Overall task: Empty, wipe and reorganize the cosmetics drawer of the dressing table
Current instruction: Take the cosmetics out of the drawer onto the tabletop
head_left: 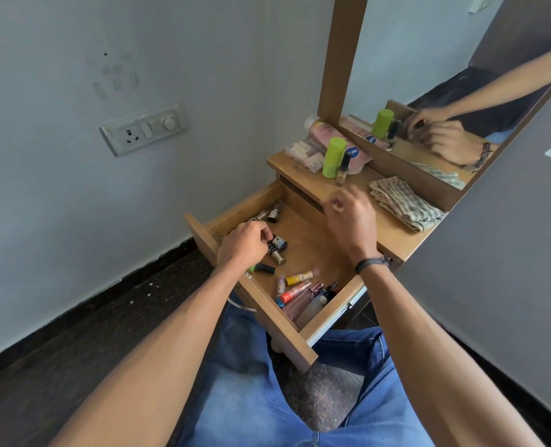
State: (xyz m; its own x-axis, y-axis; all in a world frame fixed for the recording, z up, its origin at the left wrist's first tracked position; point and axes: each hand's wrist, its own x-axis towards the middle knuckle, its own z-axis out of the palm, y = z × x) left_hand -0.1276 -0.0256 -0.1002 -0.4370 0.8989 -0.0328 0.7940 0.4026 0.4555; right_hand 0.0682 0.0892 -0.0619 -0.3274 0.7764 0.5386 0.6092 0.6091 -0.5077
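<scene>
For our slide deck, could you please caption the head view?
Left hand grips a small dark bottle in the open drawer; right hand hovers by the dressing-table top.

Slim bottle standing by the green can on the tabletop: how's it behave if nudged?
The slim bottle stands tall and narrow, so probably tips easily. Looks like glass: likely slick, breakable. Green can beside it might catch it.
</scene>
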